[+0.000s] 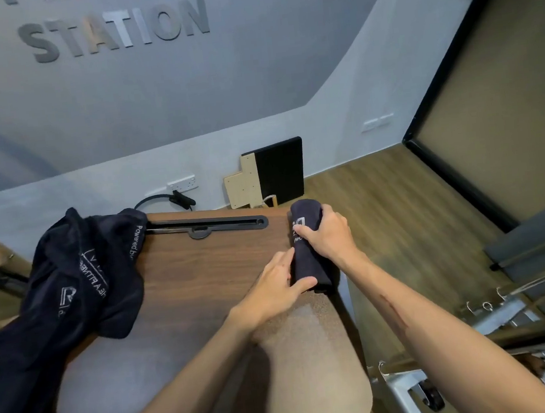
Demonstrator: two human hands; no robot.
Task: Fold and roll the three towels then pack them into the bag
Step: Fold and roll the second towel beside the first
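Observation:
A dark navy towel rolled into a tight cylinder (310,263) lies along the right edge of the wooden table (203,268). My right hand (327,234) grips the roll's far half, fingers curled over its top. My left hand (275,289) rests against the roll's near half, fingers straight along its left side and thumb on its near end. A heap of unfolded dark towels with white lettering (79,279) is draped over the table's left side and hangs off it. No bag is visible.
A black slot with a handle (205,229) runs along the table's far edge. A black panel and plywood piece (271,176) lean on the wall behind. Metal frame parts with hooks (486,307) stand at the right, over wooden floor.

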